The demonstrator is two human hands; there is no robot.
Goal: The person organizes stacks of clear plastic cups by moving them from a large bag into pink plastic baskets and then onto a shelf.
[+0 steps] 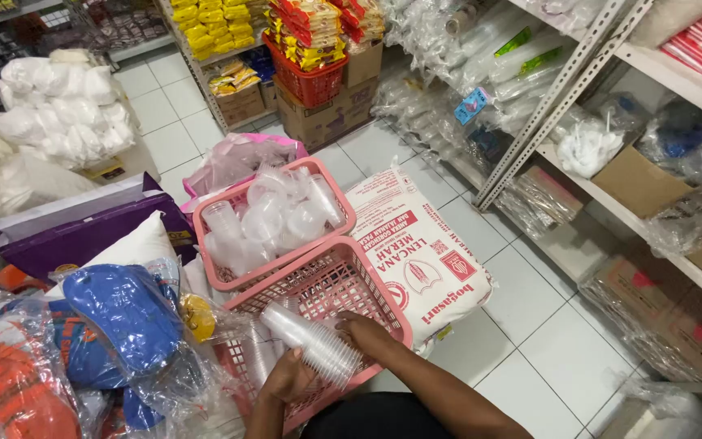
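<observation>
Small shop aisle with a white tiled floor (530, 325), metal shelves (652, 219) on the right stuffed with bagged plastic goods and cardboard boxes, and more stock piled on the left side of the floor. A red basket (312, 81) of snack packs sits on boxes at the far end.

Down at the near edge of the floor space, both of the person's forearms come in from the bottom of the view and meet over a pink plastic basket (343, 280). The left hand (286, 375) is curled up from underneath around the near end of a stack of clear plastic cups (310, 341), fingers wrapped, thumb up along the side. The right hand (363, 332) is bent at the wrist and closed on the same stack from the other side, knuckles toward the basket's inside. The stack lies tilted, nearly on its side, just above the basket's near left rim.

A second pink basket (213, 240) behind it is full of bagged clear cups. A white flour sack (424, 244) lies on the tiles touching the baskets' right side. Blue and orange bagged items (115, 317) sit to the left.
</observation>
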